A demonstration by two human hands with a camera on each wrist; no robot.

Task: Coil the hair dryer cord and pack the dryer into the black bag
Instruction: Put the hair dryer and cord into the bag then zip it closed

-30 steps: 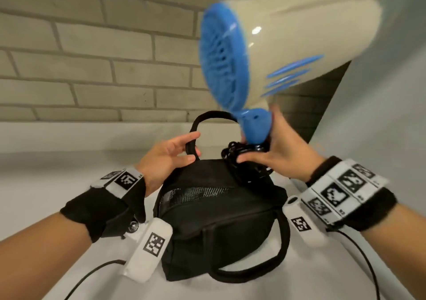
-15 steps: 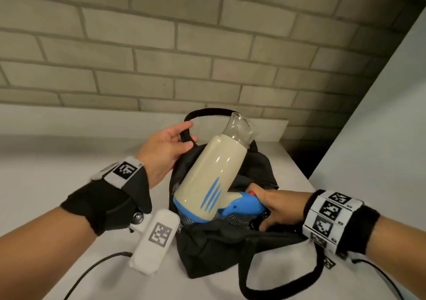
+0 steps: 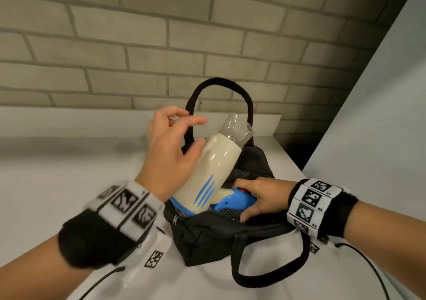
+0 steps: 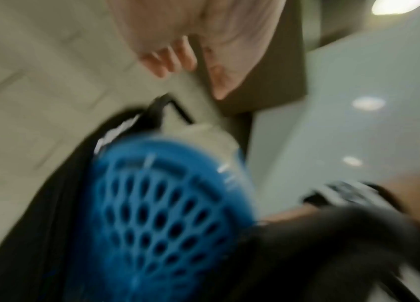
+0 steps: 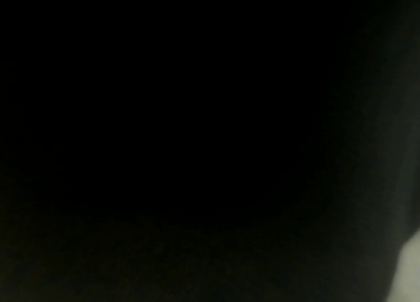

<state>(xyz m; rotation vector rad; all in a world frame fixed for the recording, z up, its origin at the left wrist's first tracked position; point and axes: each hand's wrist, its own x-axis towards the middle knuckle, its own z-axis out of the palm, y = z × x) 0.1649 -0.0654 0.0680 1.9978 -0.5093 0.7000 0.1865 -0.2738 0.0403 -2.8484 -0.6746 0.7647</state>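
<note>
The black bag (image 3: 214, 239) stands unzipped on the white counter (image 3: 57, 184). The hair dryer (image 3: 216, 168), cream with a blue grille end and a clear nozzle (image 3: 237, 128), sits tilted in the bag's mouth with the nozzle pointing up and away. My right hand (image 3: 258, 198) grips the dryer's blue handle (image 3: 232, 201) at the opening. My left hand (image 3: 175, 143) hovers with fingers spread beside the cream barrel; whether it touches is unclear. The left wrist view is blurred, showing the blue grille (image 4: 162, 214) up close and my fingers (image 4: 167, 61) above. The right wrist view is dark. The cord is hidden.
A brick wall (image 3: 138, 46) rises behind the counter, and a pale panel (image 3: 380, 126) closes off the right side. The bag's rear handle (image 3: 221, 85) stands upright; its front strap (image 3: 276, 274) loops onto the counter. Thin black cables (image 3: 99, 283) trail from my wrists.
The dryer came down from high in front of the camera into the bag's mouth. My left hand let go of the bag's handle and moved up beside the barrel.
</note>
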